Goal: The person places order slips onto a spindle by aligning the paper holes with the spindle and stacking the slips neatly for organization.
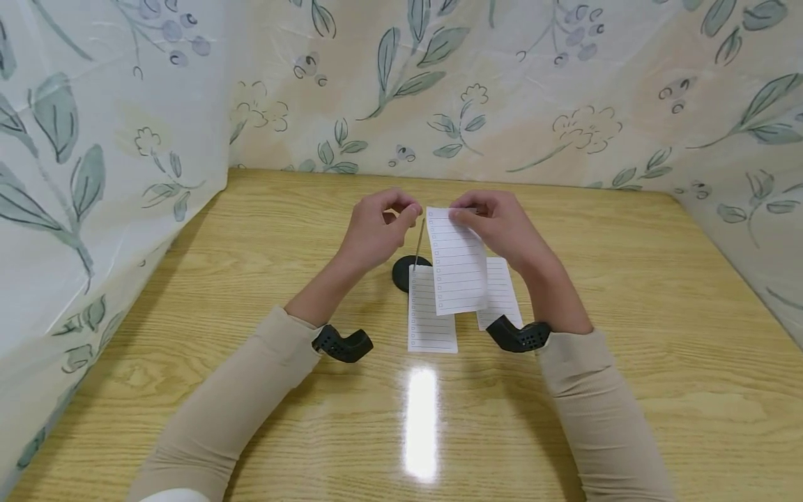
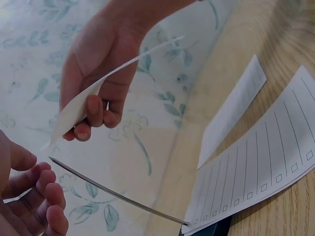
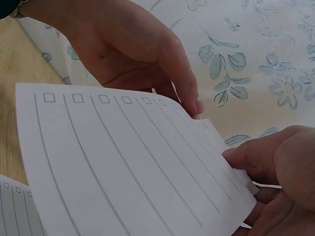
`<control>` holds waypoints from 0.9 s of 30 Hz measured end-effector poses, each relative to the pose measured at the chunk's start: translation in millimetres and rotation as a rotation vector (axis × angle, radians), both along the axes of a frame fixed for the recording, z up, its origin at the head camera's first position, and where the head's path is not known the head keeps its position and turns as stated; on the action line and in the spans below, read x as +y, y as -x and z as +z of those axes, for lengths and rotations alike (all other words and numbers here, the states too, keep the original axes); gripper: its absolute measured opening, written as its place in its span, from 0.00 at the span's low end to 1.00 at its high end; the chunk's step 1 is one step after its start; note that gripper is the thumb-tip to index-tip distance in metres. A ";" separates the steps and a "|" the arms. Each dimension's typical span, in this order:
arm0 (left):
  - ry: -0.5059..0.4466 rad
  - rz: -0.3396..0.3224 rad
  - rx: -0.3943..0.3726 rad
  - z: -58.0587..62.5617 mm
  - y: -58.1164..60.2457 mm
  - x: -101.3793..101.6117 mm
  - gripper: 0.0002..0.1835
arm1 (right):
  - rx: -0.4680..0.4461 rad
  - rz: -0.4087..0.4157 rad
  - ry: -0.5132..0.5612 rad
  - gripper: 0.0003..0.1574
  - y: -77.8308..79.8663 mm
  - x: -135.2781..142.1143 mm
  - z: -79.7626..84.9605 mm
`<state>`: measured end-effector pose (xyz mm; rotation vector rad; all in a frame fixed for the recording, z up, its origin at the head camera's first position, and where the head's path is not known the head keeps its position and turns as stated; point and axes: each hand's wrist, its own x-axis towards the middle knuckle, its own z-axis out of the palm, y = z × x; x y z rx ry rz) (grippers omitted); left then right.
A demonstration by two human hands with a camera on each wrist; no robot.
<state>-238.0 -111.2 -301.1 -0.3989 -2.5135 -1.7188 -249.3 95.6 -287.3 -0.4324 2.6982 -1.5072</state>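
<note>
My right hand (image 1: pixel 502 222) pinches a lined checklist sheet (image 1: pixel 460 268) by its top edge, holding it above the table. Beside that sheet, a thin metal spike (image 1: pixel 418 245) rises from a round black base (image 1: pixel 401 275). Near the spike's pointed tip is my left hand (image 1: pixel 380 226), its fingers loosely curled; the left wrist view shows nothing in it. Low on the spike, a lined sheet (image 1: pixel 431 317) is pierced close to its edge and hangs over the base. Another lined sheet (image 1: pixel 503 293) lies on the table to the right, partly hidden by the held one.
The wooden table (image 1: pixel 640 279) is bordered at the back and sides by a leaf-patterned cloth (image 1: pixel 426 90). Black wrist devices (image 1: pixel 343 344) are on both forearms. A bright reflection falls on the table in front of the papers.
</note>
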 end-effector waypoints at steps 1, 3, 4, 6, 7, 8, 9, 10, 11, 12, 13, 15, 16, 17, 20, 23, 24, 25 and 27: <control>0.007 0.002 0.000 -0.3 0.4 0.7 0.10 | -0.003 -0.001 -0.001 0.13 -0.1 -0.1 0.1; 0.022 0.005 0.006 -1.1 1.4 1.9 0.11 | -0.002 -0.001 0.002 0.13 0.6 -0.2 -0.4; 0.033 0.006 0.012 -1.4 1.9 2.3 0.11 | -0.002 0.001 0.002 0.13 1.2 -0.3 -0.9; 0.050 0.007 0.020 -1.9 2.6 3.1 0.11 | 0.000 0.008 0.002 0.13 1.8 -0.8 -1.4; 0.055 0.006 0.021 -2.0 2.9 3.6 0.11 | 0.002 0.011 0.001 0.13 2.0 -1.1 -1.7; 0.056 0.005 0.021 -2.2 3.3 3.9 0.11 | 0.006 0.014 0.001 0.13 2.3 -1.2 -1.8; 0.055 0.003 0.018 -2.1 3.5 4.2 0.10 | 0.007 0.017 0.001 0.13 2.6 -1.4 -2.1; 0.055 0.000 0.016 -1.9 3.7 4.5 0.10 | 0.009 0.019 -0.001 0.13 2.8 -1.6 -2.4; 0.053 -0.002 0.014 -1.7 4.0 4.7 0.09 | 0.010 0.020 -0.003 0.13 3.0 -1.8 -2.4; 0.052 -0.005 0.012 -1.6 4.3 4.9 0.09 | 0.010 0.021 -0.005 0.13 3.8 -1.9 -3.0; 0.051 -0.006 0.011 -1.4 4.3 4.9 0.09 | 0.012 0.023 -0.008 0.13 3.8 -2.2 -2.7; 0.050 -0.009 0.013 -1.2 4.7 4.7 0.08 | 0.007 0.024 -0.011 0.13 4.8 -3.2 -3.2; 0.051 -0.009 0.017 -1.3 4.8 4.6 0.08 | 0.003 0.023 -0.012 0.13 5.1 -3.8 -3.3; 0.053 -0.009 0.019 -1.6 5.1 4.6 0.08 | 0.000 0.022 -0.013 0.13 5.4 -4.5 -3.4; 0.063 -0.008 0.026 -2.3 5.3 4.5 0.08 | 0.000 0.026 -0.013 0.13 6.2 -8.1 -3.6; 0.067 -0.010 0.031 -2.3 5.1 4.6 0.08 | 0.007 0.036 -0.021 0.14 6.5 -13.3 -3.1; 0.067 -0.013 0.034 -2.3 5.0 4.6 0.08 | 0.010 0.040 -0.024 0.14 6.5 -15.1 -2.7; 0.068 -0.015 0.036 -2.1 5.0 4.7 0.08 | 0.010 0.043 -0.027 0.14 6.4 -16.7 -2.3; 0.068 -0.019 0.036 -1.7 5.0 5.0 0.08 | 0.009 0.050 -0.029 0.14 5.9 -19.0 -1.5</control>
